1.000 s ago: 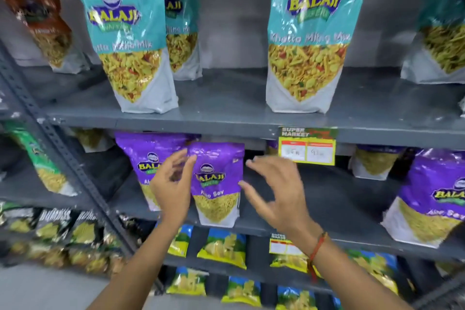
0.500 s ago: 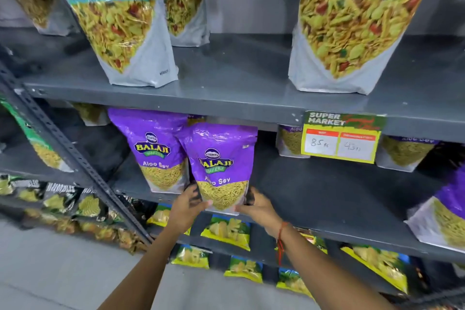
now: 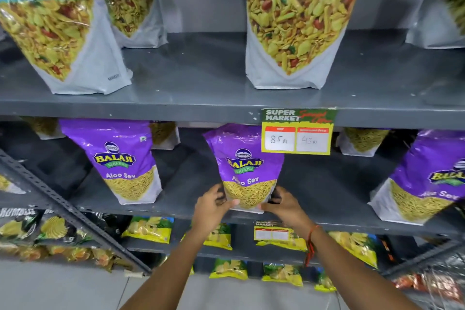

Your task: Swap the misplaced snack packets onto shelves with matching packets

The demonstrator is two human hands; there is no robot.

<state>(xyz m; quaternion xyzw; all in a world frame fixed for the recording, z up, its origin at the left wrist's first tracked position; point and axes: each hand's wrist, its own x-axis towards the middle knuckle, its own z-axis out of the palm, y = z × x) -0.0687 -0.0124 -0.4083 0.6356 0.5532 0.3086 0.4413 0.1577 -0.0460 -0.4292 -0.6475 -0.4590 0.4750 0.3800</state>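
A purple Aloo Sev packet (image 3: 245,166) stands upright at the front of the middle shelf (image 3: 327,211). My left hand (image 3: 212,206) grips its lower left corner and my right hand (image 3: 283,205) grips its lower right corner. A second purple Aloo Sev packet (image 3: 120,158) stands to the left, apart from it, and a third (image 3: 432,178) leans at the far right. On the shelf above, teal Khatta Mitha Mix packets stand at the left (image 3: 57,33), behind it (image 3: 130,5) and in the middle (image 3: 299,25).
A yellow price tag (image 3: 298,131) hangs from the upper shelf's edge, just right of the held packet's top. Yellow-green chip packets (image 3: 151,229) fill the lower shelves. A slanted metal rack post (image 3: 63,209) crosses at the lower left. More packets stand at the back of the middle shelf.
Both hands dropped to the packet's base and took hold of it. The packet has slid right along the middle shelf, away from the left purple packet. The camera came closer.
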